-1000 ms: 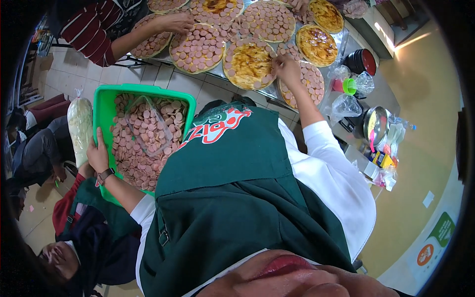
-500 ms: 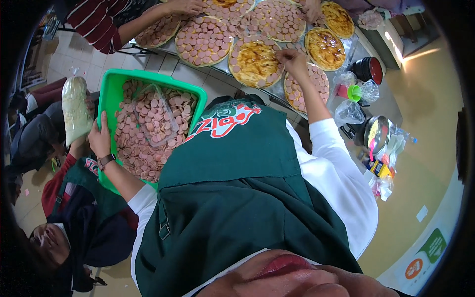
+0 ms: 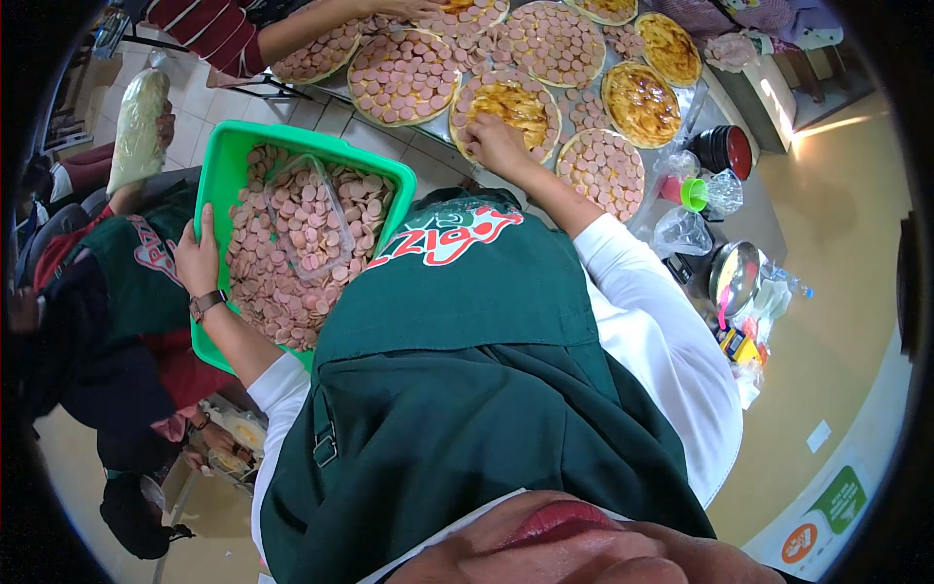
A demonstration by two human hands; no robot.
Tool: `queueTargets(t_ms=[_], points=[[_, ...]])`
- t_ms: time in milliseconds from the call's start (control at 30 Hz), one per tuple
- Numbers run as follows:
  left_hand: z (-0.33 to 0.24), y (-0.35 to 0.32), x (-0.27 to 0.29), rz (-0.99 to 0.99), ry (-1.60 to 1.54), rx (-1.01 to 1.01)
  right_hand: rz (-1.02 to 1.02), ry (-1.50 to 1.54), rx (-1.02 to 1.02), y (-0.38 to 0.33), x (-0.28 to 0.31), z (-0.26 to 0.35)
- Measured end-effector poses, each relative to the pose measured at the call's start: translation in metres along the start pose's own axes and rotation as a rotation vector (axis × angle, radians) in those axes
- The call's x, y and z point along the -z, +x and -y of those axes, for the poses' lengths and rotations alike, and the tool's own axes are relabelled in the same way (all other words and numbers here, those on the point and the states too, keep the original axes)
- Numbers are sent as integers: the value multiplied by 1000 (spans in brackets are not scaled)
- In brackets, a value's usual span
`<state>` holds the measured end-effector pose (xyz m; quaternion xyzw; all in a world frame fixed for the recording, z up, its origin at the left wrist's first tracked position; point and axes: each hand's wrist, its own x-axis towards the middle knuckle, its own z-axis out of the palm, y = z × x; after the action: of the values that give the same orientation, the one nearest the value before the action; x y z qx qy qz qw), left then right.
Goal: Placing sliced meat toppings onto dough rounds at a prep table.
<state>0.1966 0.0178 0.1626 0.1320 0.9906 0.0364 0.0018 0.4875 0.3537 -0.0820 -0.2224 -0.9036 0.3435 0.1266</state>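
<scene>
My left hand (image 3: 197, 261) holds the side of a green plastic tub (image 3: 345, 151), its thumb over the rim and the other fingers hidden. Many pink sausage slices (image 3: 263, 302) fill the tub, and a clear plastic container (image 3: 336, 209) with more slices sits among them. Over the near left edge of a sauced pizza (image 3: 520, 107) is my right hand (image 3: 493, 144), fingers curled down and pinched; whatever is in them cannot be made out. Slices ring that pizza's edge, while its middle shows bare sauce. A slice-covered pizza (image 3: 404, 78) lies to its left, another (image 3: 600, 175) to its right.
Sauced pizzas without slices (image 3: 640, 102) lie at the right of the metal table. A co-worker's arm (image 3: 311, 34) reaches in at the far left. Another person on the left holds a filled plastic bag (image 3: 141, 127). Black bowls (image 3: 720, 151) and a steel bowl (image 3: 736, 273) stand on the right.
My right hand has moved from the right edge of the sauced pizza to its near left edge. My left hand keeps hold of the tub. The person on the left has shifted with the bag.
</scene>
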Motion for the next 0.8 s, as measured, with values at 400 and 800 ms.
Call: queueTargets(t_ms=[400, 800], points=[[14, 0, -12, -14, 50, 41, -324, -397, -445, -9, 78, -166], [26, 7, -14, 24, 12, 24, -124, 41, -475, -3, 90, -171]])
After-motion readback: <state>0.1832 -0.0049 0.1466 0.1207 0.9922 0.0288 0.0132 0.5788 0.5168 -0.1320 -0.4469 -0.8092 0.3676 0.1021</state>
